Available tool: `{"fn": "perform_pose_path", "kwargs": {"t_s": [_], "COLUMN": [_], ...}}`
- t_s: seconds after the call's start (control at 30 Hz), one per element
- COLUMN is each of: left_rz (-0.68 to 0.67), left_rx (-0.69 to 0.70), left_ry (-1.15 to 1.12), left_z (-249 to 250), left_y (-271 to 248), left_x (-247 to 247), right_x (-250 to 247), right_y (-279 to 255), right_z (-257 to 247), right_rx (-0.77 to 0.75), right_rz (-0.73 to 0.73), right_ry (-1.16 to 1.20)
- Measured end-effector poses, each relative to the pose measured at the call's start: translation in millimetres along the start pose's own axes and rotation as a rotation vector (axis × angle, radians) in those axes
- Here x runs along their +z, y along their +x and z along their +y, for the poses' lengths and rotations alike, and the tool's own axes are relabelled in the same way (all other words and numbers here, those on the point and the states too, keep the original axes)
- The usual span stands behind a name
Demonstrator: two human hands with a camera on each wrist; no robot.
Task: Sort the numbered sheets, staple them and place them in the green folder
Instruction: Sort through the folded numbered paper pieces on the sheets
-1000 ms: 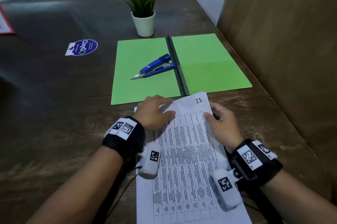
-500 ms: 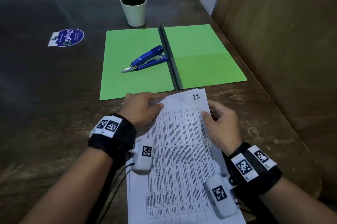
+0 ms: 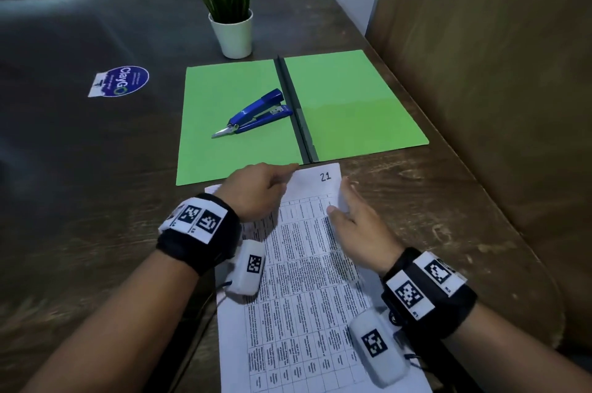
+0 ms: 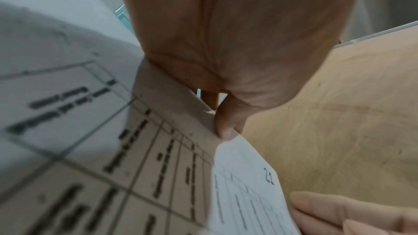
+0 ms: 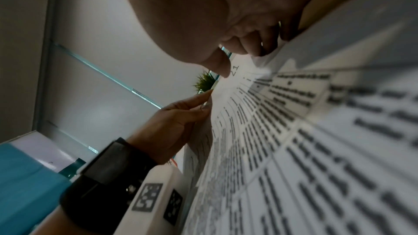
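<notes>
A stack of printed table sheets, its top sheet marked 21, lies on the near part of the dark wooden table. My left hand pinches the stack's upper left corner; the thumb presses on the paper with a finger behind it. At the upper right edge is my right hand, thumb on top near the number and fingers curled at the slightly lifted edge. Beyond the sheets the green folder lies open and flat. A blue stapler rests on its left half.
A small potted plant stands behind the folder. A round blue sticker lies on the table at the left. A brown panel walls off the right side, close to the folder's right edge.
Both hands stay on the top of the stack. The left hand has slid up to the sheet's top edge. The right hand's fingers now stretch along the right edge.
</notes>
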State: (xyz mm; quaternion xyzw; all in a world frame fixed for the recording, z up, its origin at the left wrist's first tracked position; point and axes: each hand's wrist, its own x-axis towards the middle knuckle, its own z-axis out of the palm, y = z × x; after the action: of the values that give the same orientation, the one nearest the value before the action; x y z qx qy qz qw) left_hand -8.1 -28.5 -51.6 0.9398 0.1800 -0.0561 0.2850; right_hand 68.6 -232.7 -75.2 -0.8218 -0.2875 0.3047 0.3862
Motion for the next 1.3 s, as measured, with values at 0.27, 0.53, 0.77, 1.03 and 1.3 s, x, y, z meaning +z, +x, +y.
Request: {"fn": "perform_pose_path", "kwargs": {"t_s": [0.27, 0.53, 0.77, 1.03, 1.3], "left_rz": [0.192, 0.248, 0.256, 0.15, 0.197], "left_rx": [-0.025, -0.017, -0.062, -0.057, 0.031], "left_ry": [-0.334, -0.737, -0.588, -0.392, -0.671], "left_z": [0, -4, -6, -8, -24], "left_y": [-5, -4, 2, 6, -5], "left_x": [25, 39, 40, 24, 37], "right_x": [-14, -10, -9, -9, -2], "right_y": [-5, 4, 7, 8, 11], "right_z": [6, 15, 13, 15, 20], "right_rx": [0.004, -0.011, -0.034, -0.029, -0.028], "right_rz": [0.237, 0.332, 0.389, 0.337, 0.338], "right_ry": [0.282, 0.306, 0.273, 0.264, 0.313]}}
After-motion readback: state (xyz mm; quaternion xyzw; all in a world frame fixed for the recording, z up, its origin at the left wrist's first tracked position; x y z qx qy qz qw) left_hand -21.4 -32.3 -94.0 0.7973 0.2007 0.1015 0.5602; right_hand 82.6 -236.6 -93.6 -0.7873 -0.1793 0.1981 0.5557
